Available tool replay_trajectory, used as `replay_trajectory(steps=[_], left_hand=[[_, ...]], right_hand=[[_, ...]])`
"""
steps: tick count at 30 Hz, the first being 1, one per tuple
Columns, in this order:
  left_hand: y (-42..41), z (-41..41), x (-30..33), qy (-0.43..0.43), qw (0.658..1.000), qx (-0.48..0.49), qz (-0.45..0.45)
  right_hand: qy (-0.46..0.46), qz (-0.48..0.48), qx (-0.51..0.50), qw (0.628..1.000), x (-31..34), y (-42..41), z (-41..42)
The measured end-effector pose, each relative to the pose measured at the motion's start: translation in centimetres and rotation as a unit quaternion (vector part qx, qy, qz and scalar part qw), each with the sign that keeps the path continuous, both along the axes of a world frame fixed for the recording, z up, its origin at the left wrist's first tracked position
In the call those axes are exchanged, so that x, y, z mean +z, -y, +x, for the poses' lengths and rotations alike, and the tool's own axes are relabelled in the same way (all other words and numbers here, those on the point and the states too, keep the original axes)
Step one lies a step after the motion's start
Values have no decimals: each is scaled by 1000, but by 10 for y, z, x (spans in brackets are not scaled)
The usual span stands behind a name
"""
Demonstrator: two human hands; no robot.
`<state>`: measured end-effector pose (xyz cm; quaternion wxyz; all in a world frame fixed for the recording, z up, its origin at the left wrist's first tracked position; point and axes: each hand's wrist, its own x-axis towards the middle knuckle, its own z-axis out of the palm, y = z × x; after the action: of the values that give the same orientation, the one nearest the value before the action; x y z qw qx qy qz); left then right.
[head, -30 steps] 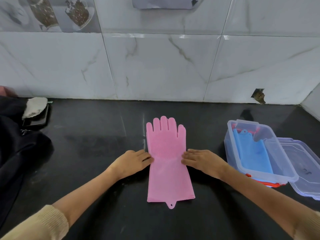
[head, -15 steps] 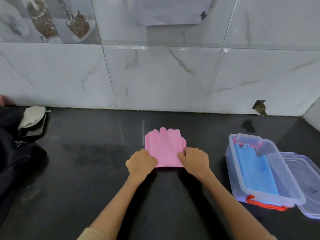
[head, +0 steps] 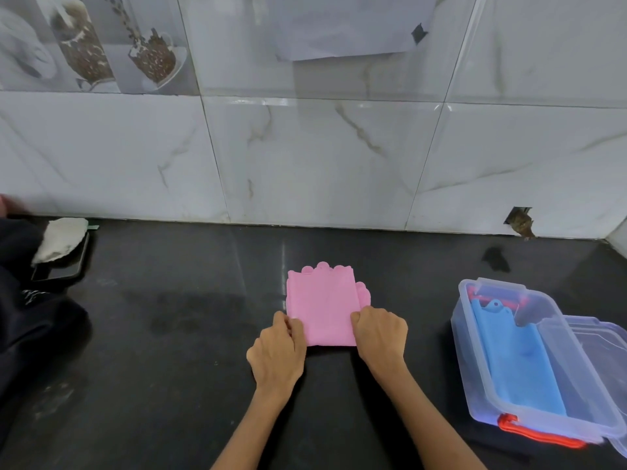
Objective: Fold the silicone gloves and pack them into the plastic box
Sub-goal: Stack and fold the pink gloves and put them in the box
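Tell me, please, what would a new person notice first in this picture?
The folded pink glove at the centre of the black counter, with the left hand and right hand gripping its near corners. At the right stands an open clear box holding a blue glove.

Glossy black counter (head: 169, 334), white marble-look wall tiles (head: 322, 157), perhaps printed coffee tile (head: 95, 42)

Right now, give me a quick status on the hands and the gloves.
Left hand and right hand pinch folded pink silicone glove. Blue silicone glove inside clear plastic box. Nothing between.
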<state>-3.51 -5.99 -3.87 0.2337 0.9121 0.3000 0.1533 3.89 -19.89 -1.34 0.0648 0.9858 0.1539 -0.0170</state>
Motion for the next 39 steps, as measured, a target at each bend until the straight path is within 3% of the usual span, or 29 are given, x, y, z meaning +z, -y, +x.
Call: replay_trajectory(steps=[7, 13, 15, 18, 20, 23, 25, 31, 39], left_hand=[[-8, 13, 3, -72, 993, -28, 86], [-1, 23, 7, -119, 989, 40, 79], [-2, 24, 3, -88, 991, 38, 96], [-7, 28, -3, 29, 996, -70, -37], [-9, 28, -2, 64, 985, -104, -118], [-9, 31, -2, 81, 972, -115, -186], [-7, 36, 3, 119, 950, -138, -252], [-10, 42, 4, 190, 905, -103, -366], [-10, 35, 2, 209, 805, -26, -555]], right_hand=[[19, 6, -28, 999, -8, -6, 6], [53, 128, -106, 985, -19, -8, 3], [87, 208, -93, 970, -25, -8, 2], [108, 405, -88, 903, -33, -7, 2], [27, 539, -90, 837, -33, -7, 3], [-79, 644, -64, 759, -27, -10, 11], [-110, 677, -57, 726, -25, -11, 16], [-126, 718, -69, 681, -30, -10, 25], [-192, 802, -136, 549, -32, -27, 18]])
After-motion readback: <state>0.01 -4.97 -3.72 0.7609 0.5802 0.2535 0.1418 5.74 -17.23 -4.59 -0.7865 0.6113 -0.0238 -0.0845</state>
